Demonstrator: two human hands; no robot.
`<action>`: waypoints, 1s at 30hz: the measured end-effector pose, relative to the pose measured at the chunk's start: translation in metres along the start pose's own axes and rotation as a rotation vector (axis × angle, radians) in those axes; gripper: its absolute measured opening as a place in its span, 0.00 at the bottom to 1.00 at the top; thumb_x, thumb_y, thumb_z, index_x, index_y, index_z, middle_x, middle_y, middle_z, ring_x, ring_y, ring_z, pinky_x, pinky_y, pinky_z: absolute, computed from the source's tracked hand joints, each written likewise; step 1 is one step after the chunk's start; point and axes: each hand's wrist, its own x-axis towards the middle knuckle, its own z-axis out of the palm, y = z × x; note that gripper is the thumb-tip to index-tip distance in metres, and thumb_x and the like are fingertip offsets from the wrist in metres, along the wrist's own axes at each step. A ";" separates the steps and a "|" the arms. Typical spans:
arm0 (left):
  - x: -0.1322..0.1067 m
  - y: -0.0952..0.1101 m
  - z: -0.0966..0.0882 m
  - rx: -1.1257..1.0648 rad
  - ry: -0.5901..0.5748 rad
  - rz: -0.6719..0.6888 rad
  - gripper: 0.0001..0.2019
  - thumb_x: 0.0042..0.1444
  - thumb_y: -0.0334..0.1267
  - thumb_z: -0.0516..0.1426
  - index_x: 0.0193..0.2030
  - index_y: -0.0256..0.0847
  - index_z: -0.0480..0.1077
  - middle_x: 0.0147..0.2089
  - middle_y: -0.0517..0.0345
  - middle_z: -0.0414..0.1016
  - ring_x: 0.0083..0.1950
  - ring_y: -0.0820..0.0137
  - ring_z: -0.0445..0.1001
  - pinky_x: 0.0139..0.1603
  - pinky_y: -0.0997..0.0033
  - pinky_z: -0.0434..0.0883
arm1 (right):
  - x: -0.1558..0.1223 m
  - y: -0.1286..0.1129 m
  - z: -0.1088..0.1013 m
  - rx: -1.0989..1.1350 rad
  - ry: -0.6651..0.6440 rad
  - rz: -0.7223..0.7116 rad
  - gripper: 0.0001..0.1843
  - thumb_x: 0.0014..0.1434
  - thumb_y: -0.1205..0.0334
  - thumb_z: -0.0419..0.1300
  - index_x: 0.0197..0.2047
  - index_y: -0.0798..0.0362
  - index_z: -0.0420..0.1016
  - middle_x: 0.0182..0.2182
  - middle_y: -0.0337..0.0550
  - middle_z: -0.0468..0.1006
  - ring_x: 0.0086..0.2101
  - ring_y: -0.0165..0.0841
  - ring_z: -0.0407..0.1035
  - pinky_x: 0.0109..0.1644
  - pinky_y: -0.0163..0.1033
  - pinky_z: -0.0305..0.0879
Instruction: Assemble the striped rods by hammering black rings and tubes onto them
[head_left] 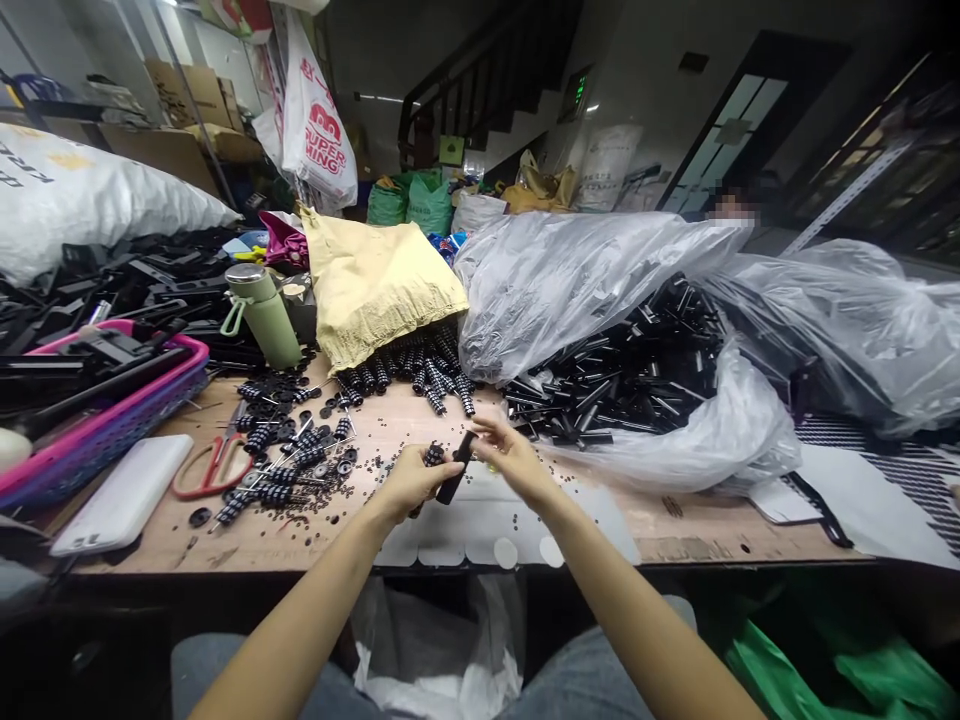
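My left hand [412, 480] is closed around a black plastic tube [452, 484], which tilts up to the right. A ridged black-and-white roller [433, 456] also shows between the fingers of this hand, its lower part hidden. At the tube's upper end, the fingers of my right hand [512, 460] are bent and pinch it. Similar rollers [277, 478], black discs and thin metal rods lie in a loose heap left of my hands. More rollers [435, 380] spill from beneath a yellow sack [382, 280]. Small dark rings are scattered over the wooden table [615, 520].
A clear plastic bag [570, 290] holds many black tubes [637, 370] at the right. To the left are red-handled scissors [217, 465], a white phone-like case [124, 495], a green flask [264, 315] and a pink-and-blue basket [169, 385]. A white bag [442, 640] hangs below the table edge.
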 end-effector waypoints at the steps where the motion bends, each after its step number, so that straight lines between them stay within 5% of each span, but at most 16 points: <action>1: -0.001 -0.003 0.002 -0.046 0.034 0.003 0.15 0.40 0.45 0.61 0.25 0.37 0.63 0.16 0.67 0.58 0.14 0.82 0.52 0.15 0.81 0.49 | -0.005 0.000 0.006 -0.174 0.013 -0.103 0.42 0.40 0.43 0.62 0.56 0.50 0.58 0.50 0.51 0.63 0.48 0.42 0.61 0.50 0.52 0.59; 3: 0.000 -0.012 0.005 -0.084 0.065 0.022 0.15 0.40 0.45 0.62 0.25 0.37 0.62 0.16 0.68 0.58 0.14 0.82 0.53 0.14 0.81 0.49 | -0.014 0.002 0.019 -0.483 0.007 -0.266 0.52 0.31 0.49 0.68 0.59 0.48 0.52 0.57 0.50 0.54 0.55 0.47 0.49 0.57 0.55 0.48; 6: -0.002 -0.027 0.007 -0.074 0.074 0.081 0.16 0.41 0.46 0.61 0.30 0.37 0.64 0.17 0.68 0.58 0.15 0.82 0.54 0.14 0.82 0.51 | -0.025 0.011 0.031 -0.679 0.015 -0.291 0.51 0.33 0.60 0.67 0.60 0.53 0.49 0.57 0.53 0.53 0.55 0.47 0.48 0.58 0.53 0.45; 11: -0.015 -0.042 0.007 -0.209 0.101 0.098 0.16 0.49 0.50 0.53 0.37 0.39 0.61 0.23 0.66 0.62 0.16 0.82 0.57 0.13 0.84 0.53 | -0.040 0.024 0.030 -0.579 -0.014 -0.234 0.52 0.36 0.65 0.62 0.62 0.56 0.40 0.59 0.53 0.45 0.59 0.43 0.39 0.61 0.50 0.44; 15: -0.023 -0.037 0.008 -0.273 0.096 0.091 0.18 0.52 0.50 0.51 0.43 0.40 0.62 0.19 0.69 0.58 0.13 0.82 0.53 0.09 0.85 0.47 | -0.054 0.023 0.028 -0.450 -0.108 -0.252 0.55 0.38 0.65 0.62 0.63 0.56 0.31 0.61 0.52 0.38 0.60 0.41 0.33 0.62 0.49 0.42; 22: -0.033 -0.023 0.021 -0.426 0.183 0.079 0.21 0.50 0.46 0.53 0.48 0.38 0.65 0.19 0.65 0.64 0.14 0.80 0.58 0.10 0.82 0.54 | -0.059 0.007 0.033 -0.309 -0.108 -0.409 0.58 0.35 0.53 0.68 0.62 0.54 0.37 0.59 0.54 0.45 0.59 0.43 0.39 0.61 0.49 0.46; 30: -0.040 -0.016 0.036 -0.577 0.229 0.038 0.21 0.43 0.42 0.60 0.44 0.35 0.70 0.24 0.60 0.71 0.20 0.75 0.68 0.23 0.74 0.68 | -0.057 -0.001 0.037 -0.319 -0.120 -0.463 0.54 0.37 0.64 0.66 0.61 0.54 0.37 0.60 0.54 0.44 0.60 0.41 0.40 0.62 0.48 0.43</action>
